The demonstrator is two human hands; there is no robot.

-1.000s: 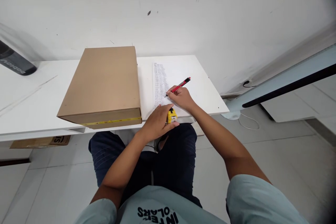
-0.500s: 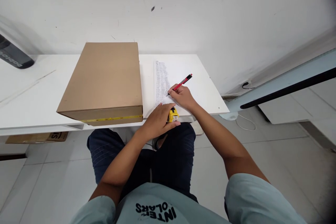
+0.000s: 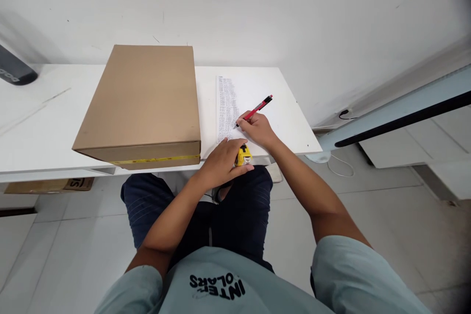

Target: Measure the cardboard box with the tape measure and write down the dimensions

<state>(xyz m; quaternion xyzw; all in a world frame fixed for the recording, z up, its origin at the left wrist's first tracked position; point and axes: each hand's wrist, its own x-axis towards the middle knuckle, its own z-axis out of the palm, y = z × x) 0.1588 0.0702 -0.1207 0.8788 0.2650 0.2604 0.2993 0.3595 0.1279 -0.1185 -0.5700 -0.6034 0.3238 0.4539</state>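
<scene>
My right hand (image 3: 256, 128) is closed around a red and black pen (image 3: 259, 106), its tip down on a white sheet of paper (image 3: 225, 108) filled with lines of handwriting. Close by, at the table's front edge, my left hand (image 3: 222, 161) grips a yellow tape measure (image 3: 243, 156) between thumb and fingers. Its fingertips lie at the bottom of the sheet. Left of the paper stands a closed brown cardboard box (image 3: 143, 93), with a strip of yellow tape (image 3: 156, 160) along its front side.
The white table (image 3: 33, 113) runs along a wall. A dark grey bottle-like object (image 3: 14, 67) lies at the far left. Below the table is another cardboard box (image 3: 47, 186). A pale blue upright panel (image 3: 401, 108) stands to the right, with a white cable (image 3: 342, 169) on the floor.
The whole view has shifted slightly, so the table and box sit a little higher. My right hand still holds the pen on the paper; my left hand keeps the tape measure.
</scene>
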